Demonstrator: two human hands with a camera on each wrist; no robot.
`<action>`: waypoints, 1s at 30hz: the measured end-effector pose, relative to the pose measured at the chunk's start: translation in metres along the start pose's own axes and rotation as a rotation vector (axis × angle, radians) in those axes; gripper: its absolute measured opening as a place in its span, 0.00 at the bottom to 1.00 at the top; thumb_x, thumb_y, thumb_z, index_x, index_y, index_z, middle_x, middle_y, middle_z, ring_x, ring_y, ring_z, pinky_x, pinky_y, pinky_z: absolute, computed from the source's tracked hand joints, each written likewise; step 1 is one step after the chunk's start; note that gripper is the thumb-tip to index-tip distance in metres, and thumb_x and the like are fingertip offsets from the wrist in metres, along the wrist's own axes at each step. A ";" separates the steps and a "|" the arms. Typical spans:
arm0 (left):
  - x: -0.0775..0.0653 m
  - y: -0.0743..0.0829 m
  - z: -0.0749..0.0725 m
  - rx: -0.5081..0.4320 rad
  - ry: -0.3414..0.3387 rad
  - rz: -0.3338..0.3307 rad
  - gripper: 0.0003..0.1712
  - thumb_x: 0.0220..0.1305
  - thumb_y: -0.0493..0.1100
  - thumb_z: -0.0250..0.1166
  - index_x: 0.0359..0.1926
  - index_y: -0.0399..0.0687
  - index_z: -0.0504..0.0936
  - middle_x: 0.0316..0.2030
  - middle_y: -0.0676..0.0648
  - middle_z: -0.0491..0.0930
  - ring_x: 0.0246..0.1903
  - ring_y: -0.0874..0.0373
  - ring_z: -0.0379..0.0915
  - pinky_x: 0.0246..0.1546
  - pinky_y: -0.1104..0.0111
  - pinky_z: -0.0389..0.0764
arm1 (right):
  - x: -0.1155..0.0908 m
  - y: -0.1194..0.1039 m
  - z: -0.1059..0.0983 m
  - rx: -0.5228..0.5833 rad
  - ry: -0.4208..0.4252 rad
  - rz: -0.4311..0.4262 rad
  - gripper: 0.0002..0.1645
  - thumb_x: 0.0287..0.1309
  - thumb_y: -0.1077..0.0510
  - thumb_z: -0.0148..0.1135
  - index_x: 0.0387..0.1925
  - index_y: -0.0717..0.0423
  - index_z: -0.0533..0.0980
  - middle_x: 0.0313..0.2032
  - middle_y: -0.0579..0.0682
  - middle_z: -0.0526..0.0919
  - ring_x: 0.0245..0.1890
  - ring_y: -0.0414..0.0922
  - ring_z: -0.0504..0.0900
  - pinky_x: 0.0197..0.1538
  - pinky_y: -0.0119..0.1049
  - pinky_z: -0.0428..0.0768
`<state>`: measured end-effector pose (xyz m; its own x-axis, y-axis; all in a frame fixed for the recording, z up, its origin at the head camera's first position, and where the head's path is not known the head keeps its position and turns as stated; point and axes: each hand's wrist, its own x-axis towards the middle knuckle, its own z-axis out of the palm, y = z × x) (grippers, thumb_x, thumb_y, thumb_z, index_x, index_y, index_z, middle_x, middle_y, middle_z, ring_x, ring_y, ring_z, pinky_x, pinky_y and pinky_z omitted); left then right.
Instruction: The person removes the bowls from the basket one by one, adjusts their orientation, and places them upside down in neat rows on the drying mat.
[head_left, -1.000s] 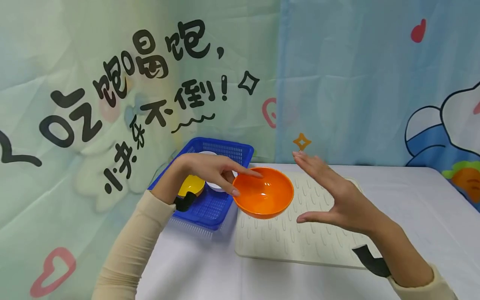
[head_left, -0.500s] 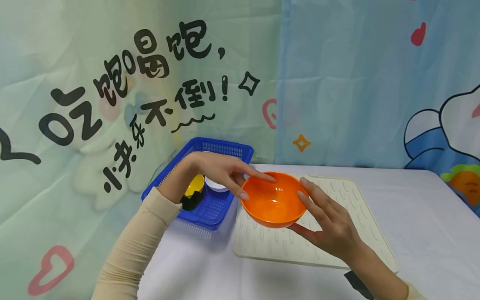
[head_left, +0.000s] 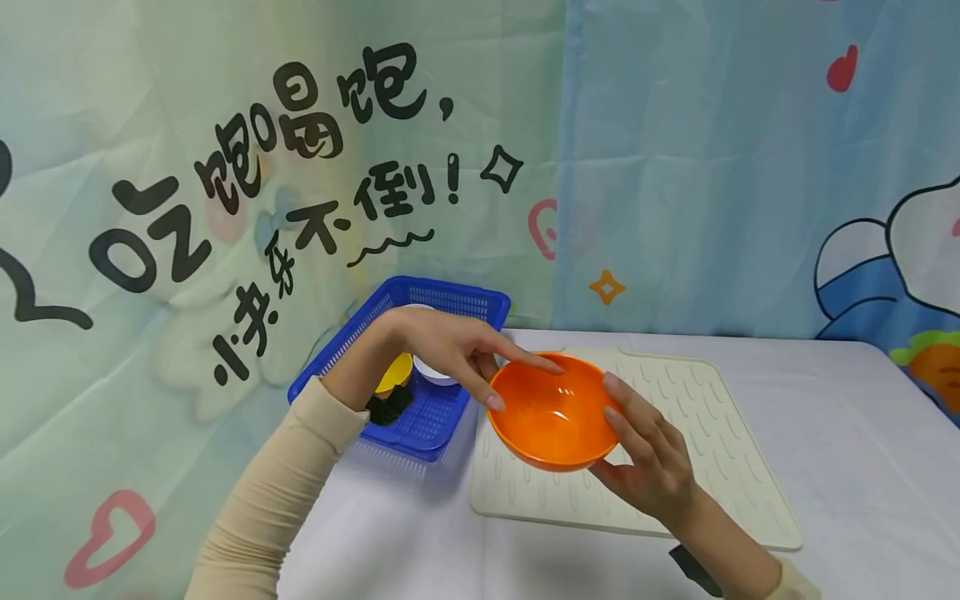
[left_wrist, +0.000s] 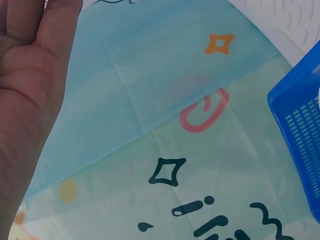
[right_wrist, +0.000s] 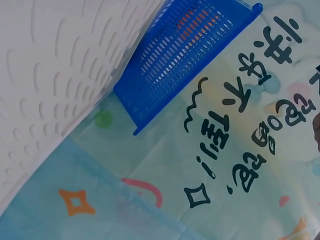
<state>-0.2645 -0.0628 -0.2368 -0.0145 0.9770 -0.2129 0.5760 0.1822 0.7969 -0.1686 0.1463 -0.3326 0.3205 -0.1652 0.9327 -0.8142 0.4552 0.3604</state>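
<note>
An orange bowl (head_left: 551,425) is held up over the pale mat, its opening tilted toward the head camera. My left hand (head_left: 453,346) grips its left side, with a finger reaching over the rim to the inside. At the right side my right hand (head_left: 648,450) pinches the rim, fingers inside and thumb underneath. The left wrist view catches only part of the left palm and wrist (left_wrist: 30,95); the bowl is outside both wrist views.
Left of the mat (head_left: 705,458) stands a blue plastic basket (head_left: 442,437) holding a yellow bowl (head_left: 397,375) and white dishes (head_left: 435,375), partly hidden behind my left arm. A white cloth (head_left: 420,542) covers the table. Printed curtains (head_left: 675,167) hang behind and at left.
My left hand has carried the orange bowl rightward and slightly down. My right hand, apart from it at first, has come in from the right and taken hold of the rim.
</note>
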 end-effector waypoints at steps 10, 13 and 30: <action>0.001 0.000 0.001 -0.020 -0.006 0.018 0.37 0.62 0.35 0.60 0.69 0.41 0.54 0.17 0.53 0.65 0.12 0.59 0.54 0.19 0.72 0.58 | 0.004 0.005 0.000 -0.017 0.014 -0.078 0.17 0.62 0.56 0.57 0.45 0.67 0.72 0.46 0.61 0.78 0.53 0.50 0.75 0.55 0.34 0.70; 0.001 -0.001 0.001 -0.037 -0.004 0.021 0.37 0.63 0.35 0.59 0.70 0.41 0.53 0.20 0.52 0.68 0.13 0.58 0.56 0.20 0.71 0.59 | 0.004 0.006 -0.001 -0.022 0.012 -0.093 0.17 0.62 0.56 0.56 0.45 0.67 0.73 0.45 0.60 0.78 0.53 0.49 0.75 0.56 0.35 0.70; 0.001 -0.019 0.019 -0.216 0.193 0.139 0.35 0.67 0.39 0.54 0.70 0.42 0.50 0.64 0.48 0.63 0.49 0.49 0.74 0.52 0.57 0.72 | 0.013 0.013 -0.004 -0.028 0.059 -0.152 0.18 0.62 0.54 0.57 0.50 0.58 0.73 0.44 0.58 0.78 0.50 0.48 0.77 0.54 0.35 0.72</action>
<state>-0.2594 -0.0674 -0.2628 -0.1148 0.9934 0.0012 0.3968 0.0448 0.9168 -0.1729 0.1535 -0.3163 0.4673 -0.1831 0.8650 -0.7405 0.4535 0.4960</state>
